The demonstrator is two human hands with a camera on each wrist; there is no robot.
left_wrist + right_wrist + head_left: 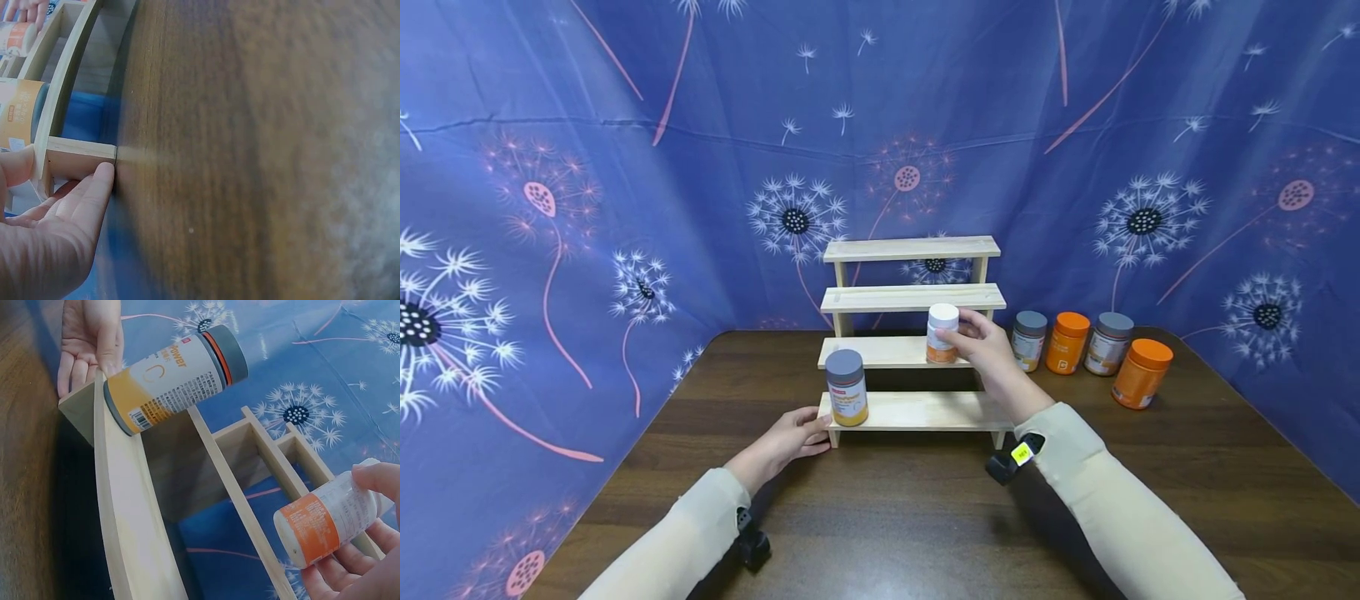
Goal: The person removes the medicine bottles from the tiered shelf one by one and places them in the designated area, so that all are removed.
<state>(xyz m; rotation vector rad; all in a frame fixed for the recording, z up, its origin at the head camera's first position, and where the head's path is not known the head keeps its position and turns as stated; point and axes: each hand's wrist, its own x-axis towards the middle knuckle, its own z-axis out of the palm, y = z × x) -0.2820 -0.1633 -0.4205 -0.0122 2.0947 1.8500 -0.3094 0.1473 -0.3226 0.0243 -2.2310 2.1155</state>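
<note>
A four-step wooden display rack (917, 410) stands on the table. My right hand (988, 346) holds a small white pill bottle (942, 333) with an orange label band at the second step from the bottom. In the right wrist view, thumb and fingers grip this bottle (325, 519) from either side, its base in sight. My left hand (790, 440) holds the left end of the lowest step, thumb on top and fingers against the end support (81, 157). Close by that thumb, a grey-capped supplement bottle (847, 387) with a white and yellow label stands upright on the lowest step.
Right of the rack, on the dark wooden table (880, 517), stand a grey-capped bottle (1028, 340), an orange bottle (1067, 342), another grey-capped bottle (1108, 343) and an orange jar (1142, 373). A blue dandelion-print cloth (700, 192) hangs behind.
</note>
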